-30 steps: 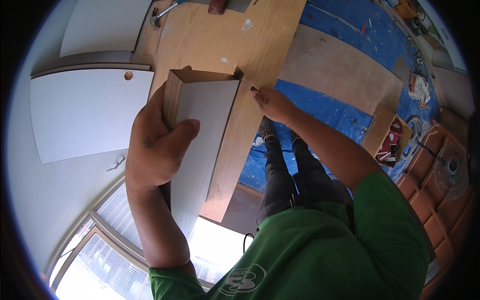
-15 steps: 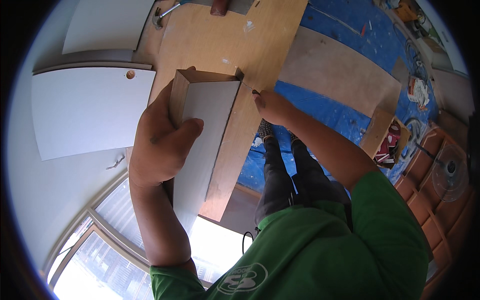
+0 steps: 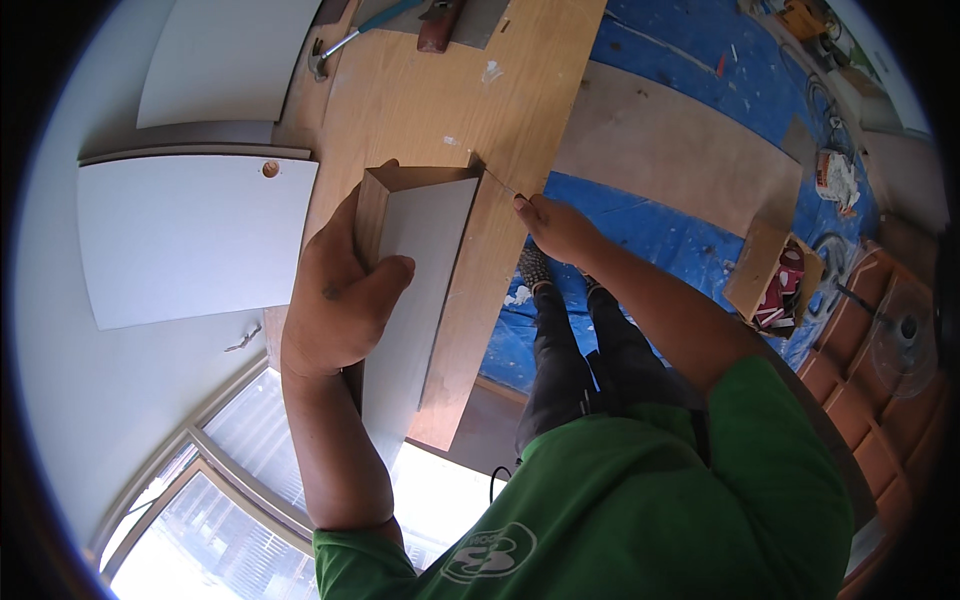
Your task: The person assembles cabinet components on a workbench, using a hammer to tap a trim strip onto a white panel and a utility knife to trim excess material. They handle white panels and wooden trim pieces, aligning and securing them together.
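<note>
My left hand (image 3: pixel 345 295) grips a long wooden box-like piece (image 3: pixel 422 250) with a pale grey-white face and bare wood edges. Its thumb presses on the pale face, and the other fingers are mostly hidden behind the wood. The piece stands tilted over the wooden work board (image 3: pixel 500 110). In my right hand (image 3: pixel 560 228), finger and thumb are closed on a thin, slender-shafted tool (image 3: pixel 498 183). The shaft runs to the far right corner of the wooden piece, where a small dark flat part shows. Its exact kind is too small to make out.
At the far end of the board lie a claw hammer (image 3: pixel 340 47) and a reddish-brown block (image 3: pixel 440 27). White panels (image 3: pixel 190 235) stand on the left. A blue sheet (image 3: pixel 640 215) covers the floor, with a plywood sheet (image 3: pixel 680 145), an open carton (image 3: pixel 755 270) and a fan (image 3: pixel 905 335) on the right.
The whole view has shifted a little, so most things sit slightly lower. Both hands keep their holds, and the tool stays at the wooden piece's far right corner.
</note>
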`<state>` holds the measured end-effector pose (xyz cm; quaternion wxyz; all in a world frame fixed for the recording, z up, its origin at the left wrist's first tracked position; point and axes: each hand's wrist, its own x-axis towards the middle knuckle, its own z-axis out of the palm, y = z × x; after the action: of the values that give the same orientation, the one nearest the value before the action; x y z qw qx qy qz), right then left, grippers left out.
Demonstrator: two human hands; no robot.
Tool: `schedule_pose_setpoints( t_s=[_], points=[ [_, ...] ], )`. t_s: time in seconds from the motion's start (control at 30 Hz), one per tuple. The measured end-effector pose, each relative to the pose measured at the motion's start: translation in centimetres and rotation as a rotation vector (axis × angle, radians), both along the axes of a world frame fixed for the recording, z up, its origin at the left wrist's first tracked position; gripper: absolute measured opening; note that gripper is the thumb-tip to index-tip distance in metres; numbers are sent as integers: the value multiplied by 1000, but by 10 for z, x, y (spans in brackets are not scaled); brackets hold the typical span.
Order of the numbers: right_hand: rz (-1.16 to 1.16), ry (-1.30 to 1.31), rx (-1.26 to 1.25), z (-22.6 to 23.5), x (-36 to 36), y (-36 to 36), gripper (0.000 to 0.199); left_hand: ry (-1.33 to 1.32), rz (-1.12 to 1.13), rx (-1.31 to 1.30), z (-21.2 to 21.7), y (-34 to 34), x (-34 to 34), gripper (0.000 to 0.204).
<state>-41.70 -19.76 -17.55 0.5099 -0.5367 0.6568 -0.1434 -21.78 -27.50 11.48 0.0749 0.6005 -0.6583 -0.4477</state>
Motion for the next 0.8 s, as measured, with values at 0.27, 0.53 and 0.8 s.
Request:
schedule_pose_setpoints(
  t_s=[0.27,0.53,0.8],
  points=[
    [47,-23,42,-7,13,-26,59,21,15,2,0,2,-2,72],
    [59,-9,-10,-5,17,-30,59,40,15,10,2,1,-1,71],
    [95,10,86,1,16,-30,58,76,9,16,-2,2,0,70]
  ],
)
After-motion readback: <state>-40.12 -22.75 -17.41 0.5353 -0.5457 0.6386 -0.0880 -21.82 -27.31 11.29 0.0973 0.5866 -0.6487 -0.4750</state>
